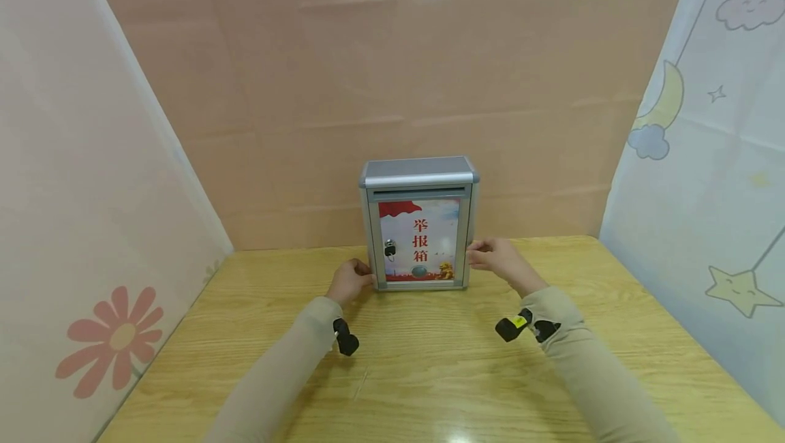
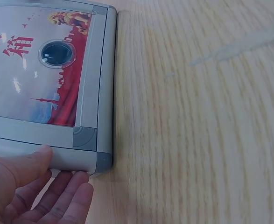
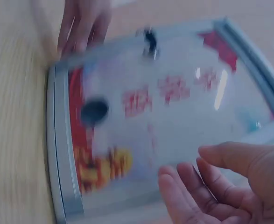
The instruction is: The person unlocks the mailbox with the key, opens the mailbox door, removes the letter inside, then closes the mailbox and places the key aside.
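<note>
A grey metal letter box [image 1: 419, 225] stands upright at the back of the table, its front bearing red characters and a round window [image 2: 57, 53]. On the door hangs a small black key [image 1: 390, 250] in the lock. My left hand [image 1: 349, 281] is at the box's lower left side; in the left wrist view its thumb [image 2: 36, 161] touches the side edge and the fingers lie loosely bent beside it. At the lower right side is my right hand [image 1: 503, 262], its fingers [image 3: 183, 196] relaxed and slightly bent, with nothing held between them and the thumb.
The box stands on a wood-grain table [image 1: 429, 361] close to a plain peach backdrop [image 1: 398, 54]. Pale printed cloths hang at both sides, a flower [image 1: 119, 337] on the left one and a star [image 1: 742, 289] on the right. A slot [image 1: 420, 193] runs below the box's lid.
</note>
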A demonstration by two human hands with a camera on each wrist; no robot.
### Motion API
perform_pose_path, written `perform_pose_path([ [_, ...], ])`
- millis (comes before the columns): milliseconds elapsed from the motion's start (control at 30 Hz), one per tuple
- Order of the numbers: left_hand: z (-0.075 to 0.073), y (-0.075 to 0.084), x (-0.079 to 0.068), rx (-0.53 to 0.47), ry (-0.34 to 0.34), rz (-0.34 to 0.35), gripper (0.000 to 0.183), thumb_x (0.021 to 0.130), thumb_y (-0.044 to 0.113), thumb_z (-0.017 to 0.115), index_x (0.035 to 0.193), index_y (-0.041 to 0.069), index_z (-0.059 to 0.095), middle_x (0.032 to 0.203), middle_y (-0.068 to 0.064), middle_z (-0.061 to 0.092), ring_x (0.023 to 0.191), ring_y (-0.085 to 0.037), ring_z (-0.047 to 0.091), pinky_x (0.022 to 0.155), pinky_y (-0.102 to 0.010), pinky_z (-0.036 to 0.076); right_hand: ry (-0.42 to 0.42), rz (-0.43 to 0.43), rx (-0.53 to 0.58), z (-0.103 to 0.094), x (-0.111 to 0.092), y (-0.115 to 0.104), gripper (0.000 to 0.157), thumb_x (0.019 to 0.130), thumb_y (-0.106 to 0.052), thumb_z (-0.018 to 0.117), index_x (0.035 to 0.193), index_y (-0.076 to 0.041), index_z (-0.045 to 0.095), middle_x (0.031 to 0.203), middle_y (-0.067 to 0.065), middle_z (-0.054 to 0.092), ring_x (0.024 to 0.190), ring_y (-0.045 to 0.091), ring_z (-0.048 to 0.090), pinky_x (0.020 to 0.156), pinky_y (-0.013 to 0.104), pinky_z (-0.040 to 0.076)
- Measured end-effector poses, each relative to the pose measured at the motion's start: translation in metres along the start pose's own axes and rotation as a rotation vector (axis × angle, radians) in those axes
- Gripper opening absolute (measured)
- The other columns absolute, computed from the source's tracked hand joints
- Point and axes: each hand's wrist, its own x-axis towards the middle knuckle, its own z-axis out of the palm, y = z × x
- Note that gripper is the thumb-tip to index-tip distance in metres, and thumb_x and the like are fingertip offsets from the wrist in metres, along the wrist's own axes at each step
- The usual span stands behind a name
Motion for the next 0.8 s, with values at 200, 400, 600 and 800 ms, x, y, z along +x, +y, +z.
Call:
perform_pose_path([
  [200, -0.001, 0.001, -0.001, -0.01, -0.004, -0.005, 0.019, 0.086, 0.008, 0.071, 0.096, -0.004, 0.061, 0.09, -0.014, 0.062, 0.08, -0.027, 0.061, 0.067, -0.031, 0.052, -0.229, 0.012, 0.322, 0.043, 0.002, -0.027, 0.042, 0.103, -0.013, 0.046, 0.131, 0.017, 0.04, 0.129, 0.036, 0.049, 0.114, 0.037, 0.059, 0.102, 0.047, 0.044],
  [400, -0.001, 0.002, -0.002, -0.019, 0.0, -0.002, 0.019, 0.087, 0.007, 0.071, 0.097, -0.005, 0.06, 0.089, -0.016, 0.063, 0.086, -0.038, 0.064, 0.066, -0.03, 0.052, -0.283, 0.153, 0.614, 0.088, 0.017, -0.041, 0.045, 0.103, -0.014, 0.045, 0.137, 0.015, 0.037, 0.125, 0.023, 0.054, 0.098, 0.017, 0.065, 0.107, 0.042, 0.041],
  [600, 0.0, 0.002, -0.003, -0.011, -0.006, -0.003, 0.02, 0.087, 0.007, 0.07, 0.099, -0.005, 0.06, 0.091, -0.016, 0.063, 0.087, -0.039, 0.064, 0.065, -0.029, 0.053, -0.216, 0.23, 0.792, 0.108, 0.03, -0.053, 0.031, 0.102, -0.014, 0.048, 0.126, 0.005, 0.045, 0.13, 0.025, 0.049, 0.102, 0.022, 0.06, 0.085, 0.025, 0.053],
  [800, 0.001, 0.0, -0.001, -0.012, -0.008, -0.012, 0.02, 0.087, 0.007, 0.07, 0.1, -0.005, 0.06, 0.091, -0.015, 0.063, 0.087, -0.038, 0.065, 0.065, -0.029, 0.053, -0.144, 0.272, 0.829, 0.115, 0.037, -0.06, 0.018, 0.102, -0.016, 0.048, 0.111, -0.001, 0.05, 0.106, 0.014, 0.058, 0.088, 0.018, 0.063, 0.078, 0.023, 0.055],
])
